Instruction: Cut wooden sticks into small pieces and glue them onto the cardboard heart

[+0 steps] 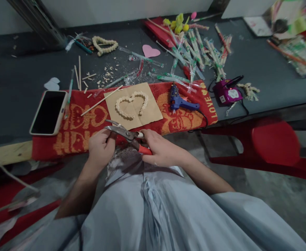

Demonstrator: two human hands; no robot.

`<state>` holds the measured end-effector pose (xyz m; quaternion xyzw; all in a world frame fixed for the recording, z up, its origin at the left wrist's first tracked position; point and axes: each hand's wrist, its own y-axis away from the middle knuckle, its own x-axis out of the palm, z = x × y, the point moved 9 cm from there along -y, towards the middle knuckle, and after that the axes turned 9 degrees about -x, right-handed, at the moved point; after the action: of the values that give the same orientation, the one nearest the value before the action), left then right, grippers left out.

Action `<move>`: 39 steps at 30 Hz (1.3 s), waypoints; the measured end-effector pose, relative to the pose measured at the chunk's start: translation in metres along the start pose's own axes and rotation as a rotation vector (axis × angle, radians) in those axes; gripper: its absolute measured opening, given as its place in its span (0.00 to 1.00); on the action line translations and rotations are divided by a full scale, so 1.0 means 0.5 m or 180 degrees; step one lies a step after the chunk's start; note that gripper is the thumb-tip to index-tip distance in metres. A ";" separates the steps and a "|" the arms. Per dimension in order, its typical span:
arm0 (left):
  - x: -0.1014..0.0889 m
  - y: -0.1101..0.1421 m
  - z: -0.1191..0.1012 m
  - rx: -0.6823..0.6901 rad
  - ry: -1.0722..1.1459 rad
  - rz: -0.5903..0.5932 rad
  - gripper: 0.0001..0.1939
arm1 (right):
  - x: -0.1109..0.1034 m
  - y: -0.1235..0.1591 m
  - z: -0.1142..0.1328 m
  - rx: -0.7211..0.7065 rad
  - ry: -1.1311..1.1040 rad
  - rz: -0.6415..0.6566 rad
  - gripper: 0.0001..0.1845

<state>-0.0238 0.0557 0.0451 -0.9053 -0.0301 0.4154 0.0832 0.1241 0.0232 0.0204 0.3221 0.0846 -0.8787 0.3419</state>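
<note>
My right hand (160,147) is wrapped round the handles of pruning shears (126,134), which have a red grip and a whitish one. The blades point left and stand apart. Close to them my left hand (102,148) is closed, thumb and fingers pressed together. A small pale bit shows between the blades; what the left fingers pinch is hidden. Just beyond, a heart outline of short pale stick pieces (124,113) lies on brown paper (151,113), with a gap at its lower point. A long thin wooden stick (100,101) rests across the paper's left edge.
A red towel (82,139) lies under the paper. A phone (49,112) lies left, a blue glue gun (181,101) right. Behind are cut stick bits (108,75), wrapped chopsticks (194,48) and another heart frame (104,45). A purple power block (227,93) and red stool (275,141) are right.
</note>
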 end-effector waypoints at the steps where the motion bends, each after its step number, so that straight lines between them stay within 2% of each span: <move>1: 0.001 0.000 -0.001 -0.0007 0.0018 0.0021 0.11 | 0.000 0.000 0.000 -0.0001 0.0002 -0.0010 0.19; 6: 0.002 0.000 0.001 -0.0042 0.0039 0.0043 0.12 | 0.001 0.001 -0.001 -0.0035 -0.0017 -0.0054 0.21; 11: 0.010 -0.001 0.011 -0.0128 0.0075 0.0209 0.11 | 0.007 0.002 -0.004 -0.0050 -0.0042 0.0172 0.19; 17: 0.040 -0.003 0.027 -0.0740 0.1115 0.0841 0.11 | 0.000 0.004 -0.016 -0.0057 0.0211 0.0254 0.23; 20: 0.044 -0.004 0.026 -0.0882 0.1376 0.0878 0.12 | -0.002 0.002 -0.017 -0.0012 0.0264 0.0222 0.23; 24: 0.047 -0.006 0.035 -0.0982 0.1363 0.0807 0.10 | -0.006 -0.001 -0.019 0.0179 0.0345 0.0090 0.18; 30: 0.052 -0.007 0.046 -0.0762 0.0773 0.0731 0.11 | 0.002 0.000 -0.021 0.0325 0.0496 0.0107 0.15; 35: 0.037 -0.007 0.035 -0.0396 0.0252 0.0308 0.13 | 0.008 0.001 -0.025 0.0437 0.0436 0.0266 0.15; 39: 0.028 -0.011 0.014 -0.0014 0.0181 0.0128 0.12 | 0.007 0.001 -0.025 0.0486 0.0287 0.0416 0.15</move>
<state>-0.0200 0.0636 0.0309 -0.9174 -0.0104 0.3909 0.0737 0.1288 0.0255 0.0088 0.3912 0.0116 -0.8431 0.3688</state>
